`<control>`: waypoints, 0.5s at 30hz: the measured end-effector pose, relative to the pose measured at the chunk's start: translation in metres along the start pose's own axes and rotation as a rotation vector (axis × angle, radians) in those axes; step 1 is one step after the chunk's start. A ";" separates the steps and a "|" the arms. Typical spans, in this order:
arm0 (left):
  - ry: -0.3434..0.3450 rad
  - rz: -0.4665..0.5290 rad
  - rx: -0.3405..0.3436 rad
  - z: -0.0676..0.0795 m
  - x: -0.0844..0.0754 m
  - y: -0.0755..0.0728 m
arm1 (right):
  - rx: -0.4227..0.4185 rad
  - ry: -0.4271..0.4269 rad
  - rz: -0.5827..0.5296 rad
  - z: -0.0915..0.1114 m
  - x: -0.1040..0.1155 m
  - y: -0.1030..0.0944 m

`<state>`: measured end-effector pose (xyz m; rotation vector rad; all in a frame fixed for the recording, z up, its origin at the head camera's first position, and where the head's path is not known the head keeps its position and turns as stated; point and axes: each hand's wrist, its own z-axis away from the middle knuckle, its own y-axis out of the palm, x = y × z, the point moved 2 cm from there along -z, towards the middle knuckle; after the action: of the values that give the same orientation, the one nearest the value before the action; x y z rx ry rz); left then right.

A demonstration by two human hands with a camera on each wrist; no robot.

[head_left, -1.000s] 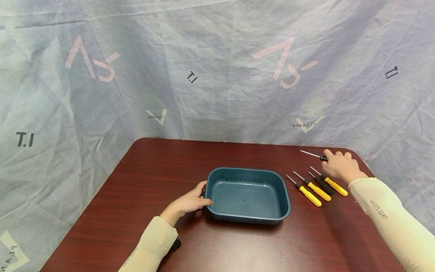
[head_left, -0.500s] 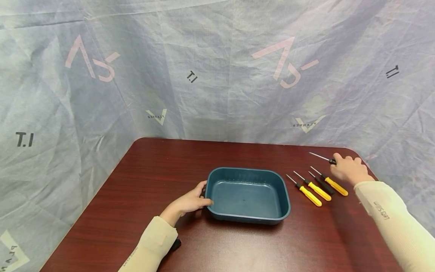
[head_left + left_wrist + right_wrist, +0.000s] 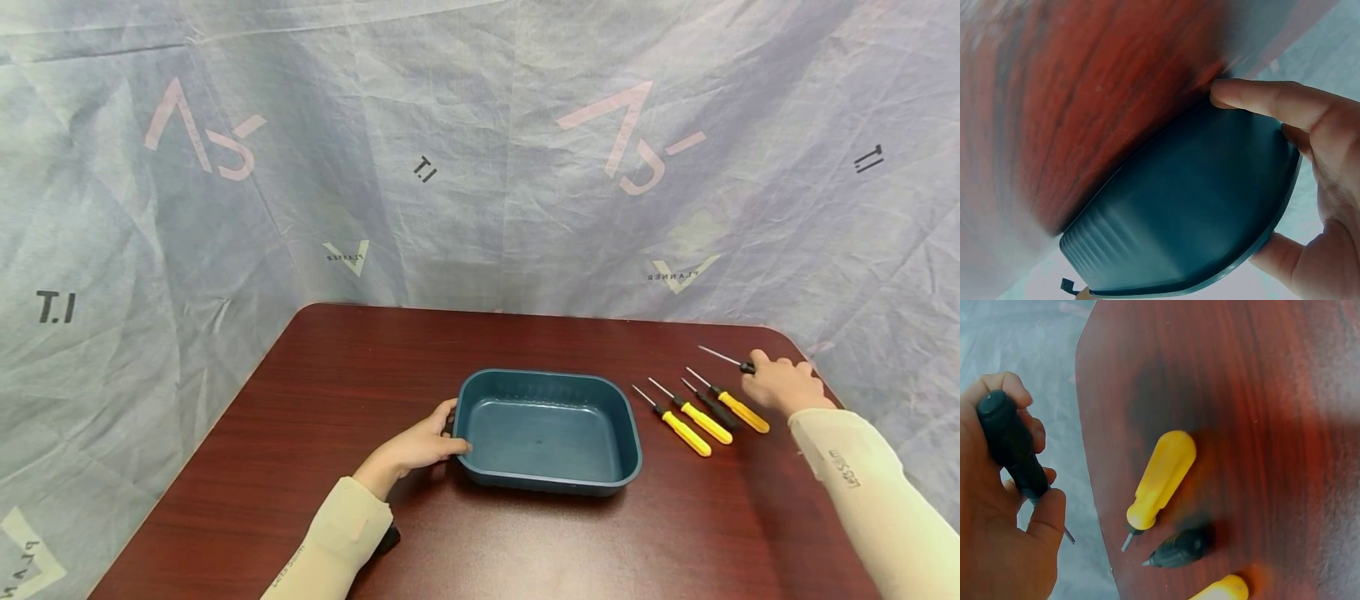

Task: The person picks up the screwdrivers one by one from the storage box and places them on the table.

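Observation:
A dark teal rectangular bin (image 3: 547, 483) stands on the table. My left hand (image 3: 416, 442) grips its left end, thumb over the rim and fingers along the outer wall; the left wrist view shows the fingers (image 3: 1272, 100) spread on that wall. At the far right, my right hand (image 3: 787, 385) holds a screwdriver with a black handle (image 3: 1013, 444), its thin shaft pointing left in the head view. Beside that hand lie several screwdrivers in a slanted row: yellow-handled ones (image 3: 686, 435) and one black-handled screwdriver (image 3: 720, 410).
The dark red wooden table (image 3: 360, 358) has rounded far corners. A pale printed cloth (image 3: 480, 167) hangs behind and at both sides. A small black object (image 3: 387, 540) shows under the left sleeve.
My right hand has moved right and a little toward me with the black-handled screwdriver. My left hand, the bin and the row of screwdrivers look unmoved.

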<state>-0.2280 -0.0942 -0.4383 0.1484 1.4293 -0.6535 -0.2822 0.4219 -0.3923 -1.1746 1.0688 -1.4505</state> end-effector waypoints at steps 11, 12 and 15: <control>-0.003 0.001 -0.007 0.001 -0.003 0.001 | 0.020 0.024 -0.017 -0.002 -0.014 0.011; -0.003 0.002 -0.008 0.001 -0.003 0.001 | 0.024 0.026 -0.023 -0.002 -0.016 0.012; -0.003 0.001 -0.009 0.001 -0.003 0.001 | 0.044 0.037 -0.044 -0.003 -0.021 0.016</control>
<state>-0.2266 -0.0928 -0.4358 0.1415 1.4290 -0.6461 -0.2814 0.4397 -0.4113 -1.1507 1.0368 -1.5279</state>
